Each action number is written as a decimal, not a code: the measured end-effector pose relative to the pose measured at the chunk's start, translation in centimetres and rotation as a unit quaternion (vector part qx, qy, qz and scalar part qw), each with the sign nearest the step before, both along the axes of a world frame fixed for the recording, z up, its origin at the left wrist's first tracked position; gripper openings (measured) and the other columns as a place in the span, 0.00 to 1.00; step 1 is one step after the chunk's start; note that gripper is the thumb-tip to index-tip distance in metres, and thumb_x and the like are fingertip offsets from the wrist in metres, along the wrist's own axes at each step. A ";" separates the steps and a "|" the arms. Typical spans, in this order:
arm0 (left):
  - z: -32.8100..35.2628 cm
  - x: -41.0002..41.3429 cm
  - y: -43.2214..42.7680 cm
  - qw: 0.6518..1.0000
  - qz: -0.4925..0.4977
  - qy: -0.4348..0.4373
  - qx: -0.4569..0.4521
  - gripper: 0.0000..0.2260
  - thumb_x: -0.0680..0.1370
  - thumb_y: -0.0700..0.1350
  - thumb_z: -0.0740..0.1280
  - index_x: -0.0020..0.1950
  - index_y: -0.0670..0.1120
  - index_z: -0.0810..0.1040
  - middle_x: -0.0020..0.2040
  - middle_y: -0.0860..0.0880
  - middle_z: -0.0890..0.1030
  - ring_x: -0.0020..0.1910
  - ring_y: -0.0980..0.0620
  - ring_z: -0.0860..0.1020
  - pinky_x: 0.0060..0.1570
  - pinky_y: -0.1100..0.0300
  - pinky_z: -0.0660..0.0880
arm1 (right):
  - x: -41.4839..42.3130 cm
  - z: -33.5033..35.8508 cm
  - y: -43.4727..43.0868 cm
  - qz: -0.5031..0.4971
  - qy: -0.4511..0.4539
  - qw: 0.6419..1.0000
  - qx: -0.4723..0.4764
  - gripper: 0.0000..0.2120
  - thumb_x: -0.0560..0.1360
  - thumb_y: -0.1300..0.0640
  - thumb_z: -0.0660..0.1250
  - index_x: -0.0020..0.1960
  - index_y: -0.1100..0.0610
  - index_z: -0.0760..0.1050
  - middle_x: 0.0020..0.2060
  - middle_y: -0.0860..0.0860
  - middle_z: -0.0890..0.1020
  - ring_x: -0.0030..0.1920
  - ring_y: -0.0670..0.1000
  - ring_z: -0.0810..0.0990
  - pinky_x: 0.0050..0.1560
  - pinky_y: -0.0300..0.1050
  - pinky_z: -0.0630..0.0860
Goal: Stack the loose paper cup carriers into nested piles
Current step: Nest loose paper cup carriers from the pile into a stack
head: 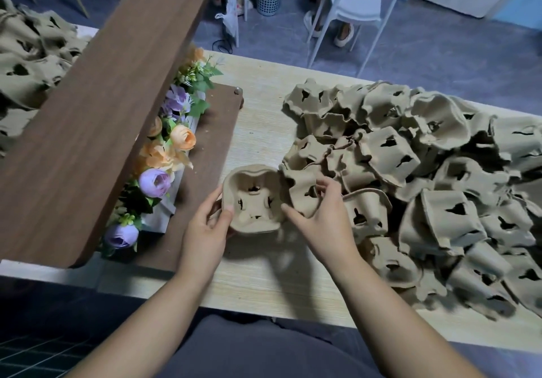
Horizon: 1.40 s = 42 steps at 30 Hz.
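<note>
- Two carriers are in hand in the head view, the only one given. The left hand (205, 225) grasps a cup carrier (252, 201) by its near-left rim, with the thumb hooked over the edge and the fingers underneath.
- That carrier sits low over the table (264, 275), hollow side up, probably so it can receive the next piece. I cannot tell whether it is one carrier or several already nested.
- The right hand (316, 222) pinches a second carrier (302, 189) between thumb and curled fingers, right against the first one's right rim. It is tilted and will likely need turning to match before it drops in.
- The loose heap (425, 172) covers the right side of the table, its carriers lying at all angles close to the right hand. That suits a split of work in which one hand feeds and the other holds the pile.
- Another mass of carriers (29, 63) lies far left, beyond a slanted wooden board (102, 98) with artificial flowers (164, 154) beneath it. It is unclear whether those are nested.
- Judging by the heap, most of the task remains.
</note>
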<state>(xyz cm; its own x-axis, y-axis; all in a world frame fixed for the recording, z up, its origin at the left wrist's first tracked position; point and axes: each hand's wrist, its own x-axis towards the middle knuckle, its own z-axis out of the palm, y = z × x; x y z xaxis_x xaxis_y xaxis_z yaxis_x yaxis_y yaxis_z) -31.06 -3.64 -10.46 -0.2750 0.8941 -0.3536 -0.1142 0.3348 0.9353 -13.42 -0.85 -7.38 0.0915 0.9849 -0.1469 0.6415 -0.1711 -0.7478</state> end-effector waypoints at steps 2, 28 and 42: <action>0.0 0.0 0.0 1.000 0.002 -0.006 -0.003 0.17 0.80 0.37 0.63 0.66 0.52 0.72 0.44 0.70 0.81 0.48 0.70 0.79 0.61 0.51 0.74 | 0.6 0.1 -0.1 -0.029 0.001 0.999 0.025 0.25 0.70 0.52 0.73 0.61 0.56 0.67 0.53 0.47 0.73 0.52 0.45 0.75 0.52 0.33 0.67; 0.5 -0.4 -1.3 0.995 -0.046 -0.076 -0.053 0.11 0.80 0.54 0.58 0.60 0.62 0.75 0.58 0.52 0.82 0.59 0.54 0.79 0.50 0.60 0.77 | -1.4 -1.4 -1.9 -0.117 0.189 0.974 -0.032 0.11 0.69 0.59 0.75 0.41 0.48 0.73 0.31 0.45 0.78 0.33 0.45 0.75 0.42 0.46 0.75; 0.5 0.5 -0.7 0.996 -0.072 -0.034 -0.051 0.18 0.79 0.41 0.65 0.63 0.62 0.72 0.60 0.52 0.81 0.59 0.52 0.79 0.60 0.49 0.73 | 4.7 0.2 -0.4 -0.068 -0.107 0.970 0.209 0.11 0.69 0.55 0.73 0.49 0.56 0.77 0.48 0.49 0.78 0.51 0.48 0.73 0.56 0.37 0.64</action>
<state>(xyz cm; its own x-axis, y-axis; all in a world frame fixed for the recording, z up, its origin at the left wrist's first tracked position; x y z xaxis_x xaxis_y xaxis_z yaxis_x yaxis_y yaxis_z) -30.51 -4.30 -9.99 -0.1190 0.8813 -0.4573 -0.1207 0.4444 0.8877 -8.71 -1.23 -7.15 0.2097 0.9306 0.2999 0.7821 0.0244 -0.6226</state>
